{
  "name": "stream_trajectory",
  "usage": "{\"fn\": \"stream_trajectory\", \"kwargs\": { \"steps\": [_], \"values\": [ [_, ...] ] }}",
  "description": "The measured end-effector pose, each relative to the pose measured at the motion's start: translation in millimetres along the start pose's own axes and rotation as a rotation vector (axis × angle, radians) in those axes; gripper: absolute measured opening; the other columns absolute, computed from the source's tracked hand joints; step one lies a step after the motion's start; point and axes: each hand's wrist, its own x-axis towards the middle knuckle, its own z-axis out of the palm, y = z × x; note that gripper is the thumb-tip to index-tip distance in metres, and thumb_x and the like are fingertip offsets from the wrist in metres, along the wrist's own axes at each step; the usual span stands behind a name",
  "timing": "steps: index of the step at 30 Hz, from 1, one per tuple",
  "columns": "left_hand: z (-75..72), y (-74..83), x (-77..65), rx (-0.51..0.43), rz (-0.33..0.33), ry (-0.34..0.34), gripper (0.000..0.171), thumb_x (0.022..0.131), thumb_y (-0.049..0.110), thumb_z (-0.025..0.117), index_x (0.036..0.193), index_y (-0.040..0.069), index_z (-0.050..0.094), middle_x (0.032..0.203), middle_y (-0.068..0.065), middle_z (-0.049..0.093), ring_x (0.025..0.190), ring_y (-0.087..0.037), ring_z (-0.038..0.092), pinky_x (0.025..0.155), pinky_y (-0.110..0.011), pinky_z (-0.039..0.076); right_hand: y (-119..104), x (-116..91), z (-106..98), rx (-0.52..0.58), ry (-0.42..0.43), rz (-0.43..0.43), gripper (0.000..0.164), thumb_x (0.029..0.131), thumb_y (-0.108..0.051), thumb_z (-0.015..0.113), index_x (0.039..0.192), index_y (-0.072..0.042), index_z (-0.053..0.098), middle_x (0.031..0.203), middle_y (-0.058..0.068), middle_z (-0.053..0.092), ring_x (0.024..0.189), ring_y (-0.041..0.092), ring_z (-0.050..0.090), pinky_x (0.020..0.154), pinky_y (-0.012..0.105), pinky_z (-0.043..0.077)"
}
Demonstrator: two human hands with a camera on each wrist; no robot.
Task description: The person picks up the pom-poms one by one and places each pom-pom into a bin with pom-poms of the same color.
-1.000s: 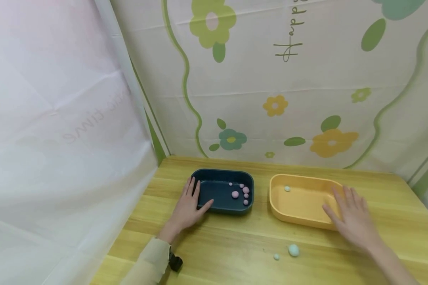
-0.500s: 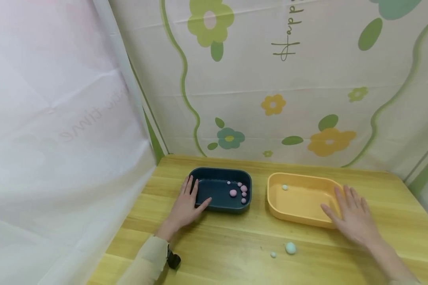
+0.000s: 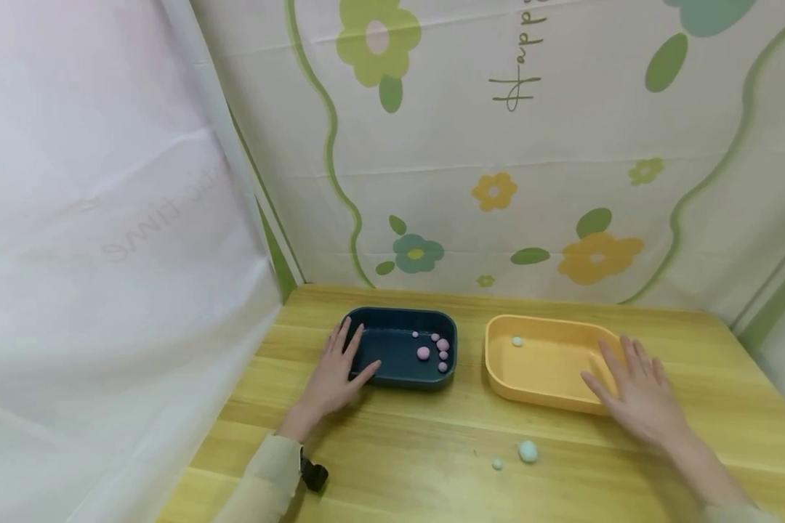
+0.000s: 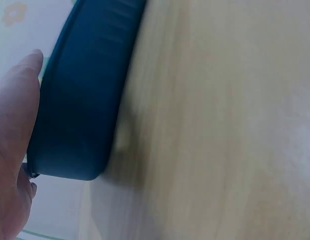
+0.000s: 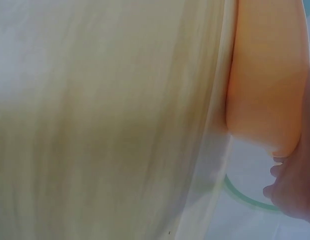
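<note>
My left hand (image 3: 327,381) rests on the left end of a dark blue tray (image 3: 387,352), fingers spread over its rim. Several small pink balls (image 3: 423,353) lie toward that tray's right side. Over the right end of a yellow tray (image 3: 543,370) lies my right hand (image 3: 647,403), its fingers also spread. One small mint ball (image 3: 517,341) sits inside the yellow tray. In the left wrist view the thumb runs along the rim of the blue tray (image 4: 79,100). The right wrist view has the hand against the outer end of the yellow tray (image 5: 267,75).
In front of the yellow tray, a larger mint ball (image 3: 528,451) and a smaller mint ball (image 3: 497,464) lie on the wooden table (image 3: 392,450). A flower-printed cloth (image 3: 458,145) hangs behind the table, and a white cloth (image 3: 105,327) hangs at its left.
The head view has shifted slightly, so everything appears a little further left. Both hands, the trays and the balls keep their places relative to one another.
</note>
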Motion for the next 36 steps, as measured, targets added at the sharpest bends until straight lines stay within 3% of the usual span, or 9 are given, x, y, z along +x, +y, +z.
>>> {"fn": "stream_trajectory", "kwargs": {
  "steps": [3,7,12,20,28,36],
  "values": [
    [-3.8,3.4,0.0,0.001,0.06,0.035,0.088,0.109,0.053,0.065,0.177,0.013,0.025,0.186,-0.02,0.012,0.172,-0.047,0.014,0.137,-0.066,0.02,0,1,0,0.009,0.003,-0.004,0.084,0.115,-0.049,0.047,0.175,-0.001,0.015,0.176,0.043,0.0,0.166,0.063,-0.004,0.132,0.074,-0.014],
    [-1.7,13.1,-0.5,0.017,0.196,0.105,0.083,0.107,0.04,0.073,0.173,0.008,0.034,0.181,-0.026,0.024,0.167,-0.049,0.03,0.134,-0.066,0.028,-1,1,1,0.023,0.001,-0.001,0.085,0.115,-0.048,0.047,0.175,0.002,0.013,0.176,0.044,0.001,0.166,0.062,-0.006,0.133,0.07,-0.016],
    [3.5,31.8,-2.8,-0.002,0.308,0.155,0.081,0.104,0.03,0.078,0.172,0.011,0.039,0.18,-0.023,0.03,0.163,-0.045,0.039,0.133,-0.061,0.033,-2,3,1,0.03,0.004,-0.005,0.088,0.115,-0.048,0.047,0.174,0.006,0.011,0.176,0.044,-0.001,0.166,0.062,-0.007,0.134,0.064,-0.021],
    [16.5,72.3,-15.7,-0.089,0.322,0.079,0.078,0.106,0.035,0.075,0.173,0.018,0.039,0.182,-0.012,0.03,0.163,-0.04,0.042,0.13,-0.057,0.04,0,4,1,0.02,0.0,-0.011,0.089,0.115,-0.048,0.047,0.172,0.01,0.012,0.175,0.045,-0.004,0.165,0.064,-0.007,0.134,0.062,-0.022],
    [37.7,116.3,-29.0,-0.129,0.54,0.062,0.078,0.103,0.031,0.08,0.17,0.014,0.042,0.173,-0.013,0.045,0.155,-0.031,0.055,0.122,-0.045,0.053,3,1,-5,0.016,0.01,-0.014,0.088,0.116,-0.046,0.047,0.172,0.01,0.011,0.175,0.044,-0.005,0.165,0.063,-0.012,0.133,0.066,-0.021],
    [46.9,138.0,-35.9,-0.198,0.597,0.019,0.063,0.101,0.026,0.083,0.158,0.014,0.06,0.156,-0.011,0.066,0.141,-0.024,0.068,0.118,-0.036,0.056,-4,-2,-3,0.013,0.013,-0.012,0.087,0.115,-0.047,0.048,0.172,0.009,0.014,0.176,0.044,-0.002,0.166,0.062,-0.008,0.134,0.065,-0.02]
  ]
}}
